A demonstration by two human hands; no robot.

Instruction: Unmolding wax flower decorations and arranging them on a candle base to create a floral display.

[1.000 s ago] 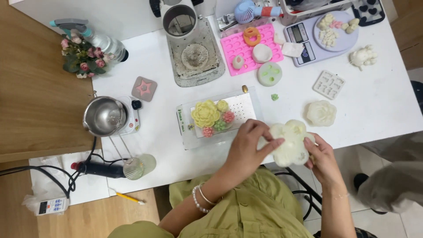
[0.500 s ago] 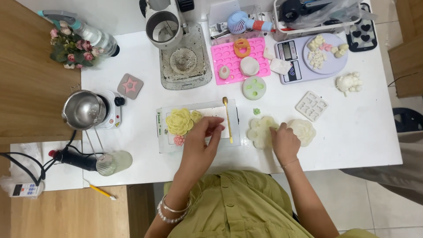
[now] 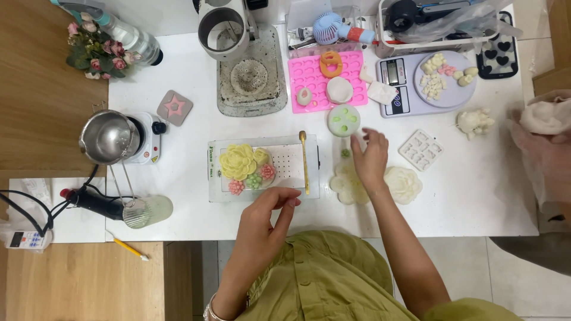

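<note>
The right hand point(image 3: 370, 156) hovers with its fingers spread and empty just above the pale flower-shaped mould point(image 3: 348, 185), reaching towards the tiny green piece point(image 3: 345, 153) lying on the white bench point(image 3: 476, 196) below the round green mould point(image 3: 344, 120). The left hand point(image 3: 275, 205) is held at the near edge of the clear tray point(image 3: 264, 169), thumb and fingertips drawn close as if pinching, though whether anything small sits between them cannot be made out. To my eye, picking up that green bit wants a light fingertip pinch from above, the wrist kept high so the palm does not press the flower-shaped mould under it, and the gold spoon point(image 3: 304, 160) lying across the tray left undisturbed. The yellow flower point(image 3: 238, 161) and the small pink and green blossoms point(image 3: 254, 179) beside it look soft, so the left hand does well to stay off them. The right hand covers part of the pale mould, so its upper petals are hidden; a second cream rosette point(image 3: 404, 184) lies just beside the forearm. At the right edge another person's gloved hand point(image 3: 544, 148) is cut off by the frame, and what it holds is unclear.
</note>
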